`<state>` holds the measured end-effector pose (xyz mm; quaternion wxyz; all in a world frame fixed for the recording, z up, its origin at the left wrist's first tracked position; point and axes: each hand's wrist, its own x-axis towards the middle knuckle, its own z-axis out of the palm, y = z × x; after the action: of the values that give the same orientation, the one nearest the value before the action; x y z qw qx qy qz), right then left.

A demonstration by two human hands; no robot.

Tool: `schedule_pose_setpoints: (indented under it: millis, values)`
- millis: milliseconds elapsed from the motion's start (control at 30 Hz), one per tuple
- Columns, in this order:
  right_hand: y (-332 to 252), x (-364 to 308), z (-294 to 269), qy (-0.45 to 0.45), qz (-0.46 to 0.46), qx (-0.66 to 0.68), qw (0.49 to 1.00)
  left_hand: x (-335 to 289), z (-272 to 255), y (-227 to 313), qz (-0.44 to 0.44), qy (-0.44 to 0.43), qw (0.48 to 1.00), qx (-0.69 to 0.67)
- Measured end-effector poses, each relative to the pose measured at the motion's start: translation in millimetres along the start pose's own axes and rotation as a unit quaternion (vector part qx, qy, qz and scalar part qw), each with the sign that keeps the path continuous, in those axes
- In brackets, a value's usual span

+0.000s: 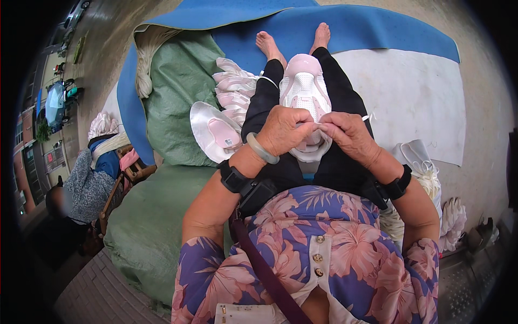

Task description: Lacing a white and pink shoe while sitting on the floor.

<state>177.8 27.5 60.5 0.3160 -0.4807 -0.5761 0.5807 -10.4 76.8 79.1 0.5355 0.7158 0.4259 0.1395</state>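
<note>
A pink and white shoe upper of mesh lies on my lap between my thighs, its toe pointing away from me. Over its opening my two hands meet, fingertips almost touching. My left hand is closed in a pinch, and my right hand pinches beside it. Between them shows a bit of thin white shoelace, mostly hidden by the fingers. A loose white lace end sticks out past my right hand. Left of my thigh lie several stacked pink and white uppers and a white piece with a pink insole.
Green sacks bulge at my left. A blue mat spreads under my feet, with a white sheet on it. Bundles of white laces and more uppers are at my right. Another person sits at the far left.
</note>
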Motion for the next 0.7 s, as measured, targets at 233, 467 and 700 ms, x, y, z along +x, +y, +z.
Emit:
schedule_pose_setpoints:
  millis: [233, 467, 700]
  values:
    - [53.2, -4.0, -51.7, 0.162, -0.021, -0.101, 0.981, -8.7, -15.7, -44.5, -0.035, -0.008, 0.998, -0.042]
    - [114.7, -4.9, -94.9, 0.274, 0.134, -0.414, 0.857, -6.8, -12.2, -52.1, -0.033, -0.004, 0.999, 0.018]
    - [93.2, 18.4, -70.2, 0.268, -0.11, -0.473, 0.832, 5.7, -0.2, -39.4, 0.037, 0.022, 0.997, 0.064]
